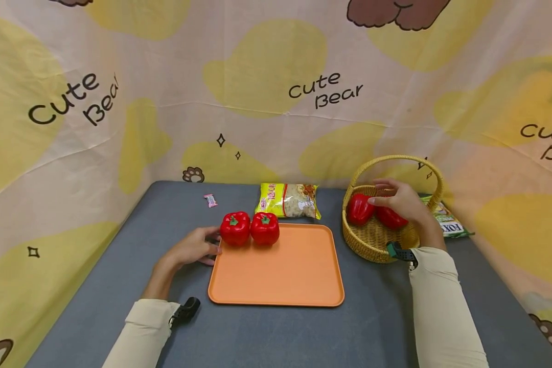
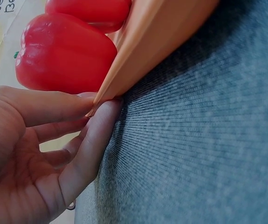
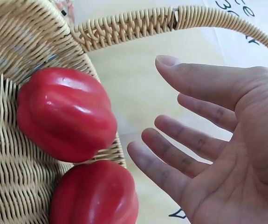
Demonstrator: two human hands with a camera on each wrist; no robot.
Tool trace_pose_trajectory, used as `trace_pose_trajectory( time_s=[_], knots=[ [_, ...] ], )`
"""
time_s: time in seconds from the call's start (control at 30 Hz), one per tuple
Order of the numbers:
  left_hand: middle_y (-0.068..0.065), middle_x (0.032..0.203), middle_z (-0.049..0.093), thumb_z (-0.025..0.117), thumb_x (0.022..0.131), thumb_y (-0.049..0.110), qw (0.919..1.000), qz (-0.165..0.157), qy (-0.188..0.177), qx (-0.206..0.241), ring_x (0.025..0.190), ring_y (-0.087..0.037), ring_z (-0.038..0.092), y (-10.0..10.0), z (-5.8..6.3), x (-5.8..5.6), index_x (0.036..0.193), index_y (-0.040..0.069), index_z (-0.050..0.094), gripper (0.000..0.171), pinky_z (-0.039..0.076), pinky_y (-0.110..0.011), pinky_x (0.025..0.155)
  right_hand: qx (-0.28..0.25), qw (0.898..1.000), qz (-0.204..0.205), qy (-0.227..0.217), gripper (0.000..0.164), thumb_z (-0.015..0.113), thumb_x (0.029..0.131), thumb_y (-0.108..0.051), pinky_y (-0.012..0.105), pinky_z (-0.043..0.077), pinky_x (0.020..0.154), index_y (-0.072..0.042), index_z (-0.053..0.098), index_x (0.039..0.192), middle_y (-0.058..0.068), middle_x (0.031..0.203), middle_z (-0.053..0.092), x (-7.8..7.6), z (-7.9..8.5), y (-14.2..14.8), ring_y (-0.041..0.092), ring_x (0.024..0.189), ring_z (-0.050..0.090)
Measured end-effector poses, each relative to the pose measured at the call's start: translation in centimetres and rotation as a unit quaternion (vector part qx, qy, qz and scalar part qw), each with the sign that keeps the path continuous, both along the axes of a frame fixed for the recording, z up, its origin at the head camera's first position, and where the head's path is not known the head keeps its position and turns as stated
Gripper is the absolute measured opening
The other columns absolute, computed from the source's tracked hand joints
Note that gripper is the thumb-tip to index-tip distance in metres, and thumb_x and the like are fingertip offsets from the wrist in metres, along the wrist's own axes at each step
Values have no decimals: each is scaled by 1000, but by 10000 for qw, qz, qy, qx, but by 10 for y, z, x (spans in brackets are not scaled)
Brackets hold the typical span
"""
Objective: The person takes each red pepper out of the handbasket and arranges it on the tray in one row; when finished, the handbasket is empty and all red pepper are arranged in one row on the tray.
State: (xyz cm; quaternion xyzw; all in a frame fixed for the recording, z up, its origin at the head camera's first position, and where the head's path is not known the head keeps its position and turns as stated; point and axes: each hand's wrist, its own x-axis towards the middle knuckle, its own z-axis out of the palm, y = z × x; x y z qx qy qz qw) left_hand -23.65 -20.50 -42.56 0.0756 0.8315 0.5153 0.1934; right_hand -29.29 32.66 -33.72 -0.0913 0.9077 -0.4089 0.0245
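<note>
My left hand is at the left edge of an orange tray, and in the left wrist view its thumb and a finger pinch the rim. Two red bell peppers, one beside the other, sit upright at the tray's back left corner. Over a wicker basket on the right is my right hand, fingers spread and holding nothing. Inside that basket lie two more red bell peppers, one on the left and one partly covered by the hand; the right wrist view shows the fingers apart from both.
Behind the tray lies a yellow and clear food packet. A small pink wrapped candy is at the back left. A green packet sits behind the basket's right side. The basket's tall handle arches over it. Printed cloth walls surround the grey table.
</note>
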Motion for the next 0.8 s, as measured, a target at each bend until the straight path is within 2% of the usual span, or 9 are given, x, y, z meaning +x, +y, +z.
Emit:
trace_pose_trajectory(
  time_s=[0.07,0.3,0.53,0.8],
  knots=[
    [-33,144,51,65,96,3,10000,-13,8,-5,100,-25,69,0,0,0,159,-13,33,72,67,-40,77,42,10000,30,-50,69,73,99,-23,61,44,117,1,45,157,33,151,52,-3,0,1,50,140,52],
    [-34,143,51,65,95,1,10000,-34,27,74,99,-26,69,-1,-1,1,158,-14,33,72,67,-41,77,296,9994,146,-96,71,73,99,-20,66,38,119,6,41,157,36,152,48,-14,-8,4,54,140,48],
    [-34,143,52,65,95,0,9999,-58,71,97,98,-25,70,-1,-2,0,158,-14,34,72,68,-41,76,474,9983,313,-113,72,73,98,-21,64,39,119,8,42,156,36,148,53,-19,-23,5,52,138,52],
    [-34,143,51,65,94,0,9999,-44,59,95,98,-25,69,-2,-2,0,157,-14,34,72,68,-41,76,657,9968,459,-56,68,76,97,-21,64,41,118,7,48,152,33,146,58,-12,-24,0,50,136,54]
  ],
)
